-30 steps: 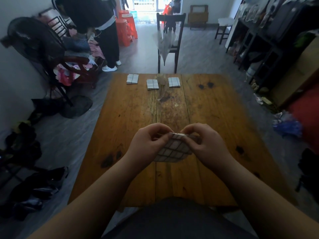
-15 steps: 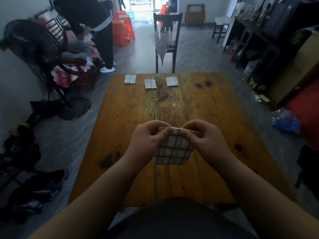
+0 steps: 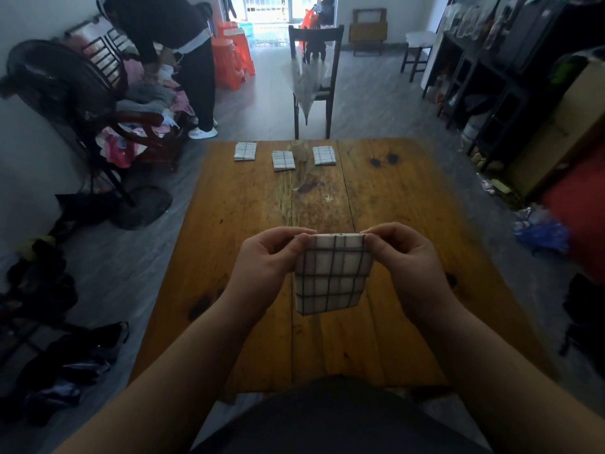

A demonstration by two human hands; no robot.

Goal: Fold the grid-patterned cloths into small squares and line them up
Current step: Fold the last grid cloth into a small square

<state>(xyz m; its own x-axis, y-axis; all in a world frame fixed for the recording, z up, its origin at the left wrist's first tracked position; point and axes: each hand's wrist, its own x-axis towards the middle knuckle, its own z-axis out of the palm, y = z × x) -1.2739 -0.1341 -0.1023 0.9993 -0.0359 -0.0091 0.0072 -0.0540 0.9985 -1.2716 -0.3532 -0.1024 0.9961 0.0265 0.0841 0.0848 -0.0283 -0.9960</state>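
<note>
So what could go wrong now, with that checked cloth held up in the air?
The folded white cloth with dark grid lines hangs from pinches of the left hand and right hand at its top corners only; its layers could fall open. The three folded cloths at the far edge of the wooden table lie unevenly, so the row may end up crooked.

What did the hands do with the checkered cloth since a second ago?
The grid cloth was tilted and bunched between the hands; now it hangs flat, held up by its top corners. The left hand and right hand moved slightly apart, each still pinching a corner. The three folded cloths at the far edge of the table stayed put.
</note>
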